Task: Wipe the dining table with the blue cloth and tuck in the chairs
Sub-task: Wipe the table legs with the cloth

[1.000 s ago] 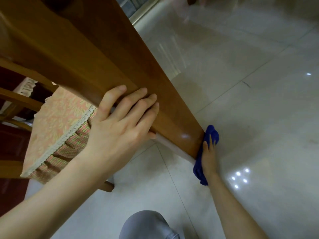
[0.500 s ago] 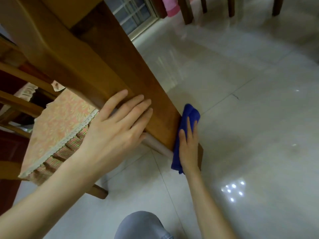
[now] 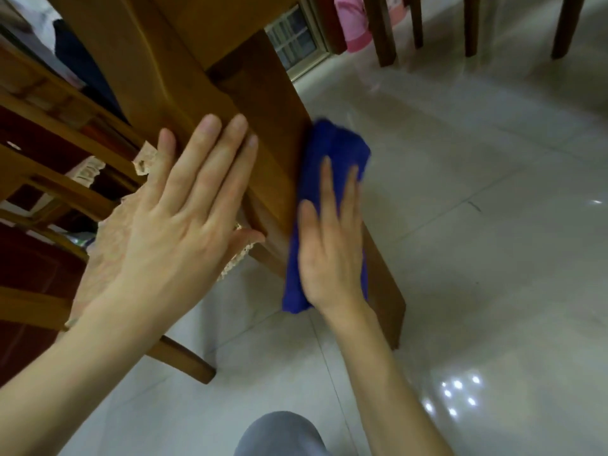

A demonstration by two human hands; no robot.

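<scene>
A thick wooden table leg (image 3: 269,153) runs from the upper left down to the floor at the centre. My left hand (image 3: 184,218) lies flat on the leg's near face, fingers straight. My right hand (image 3: 332,251) presses the folded blue cloth (image 3: 329,153) against the leg's right face with straight fingers. The cloth shows above and below that hand. A wooden chair (image 3: 49,192) with a lace-edged floral seat cushion (image 3: 108,245) stands left of the leg, partly hidden behind my left hand.
Glossy pale floor tiles (image 3: 477,258) spread to the right and front. Dark wooden chair legs (image 3: 385,31) stand at the top right beside a pink cloth (image 3: 355,24). A low window (image 3: 296,44) shows behind the table leg. My grey-clad knee (image 3: 279,436) is at the bottom.
My right hand has slid the blue cloth up the table leg from near the floor. My left hand's fingers have straightened and it sits higher on the leg.
</scene>
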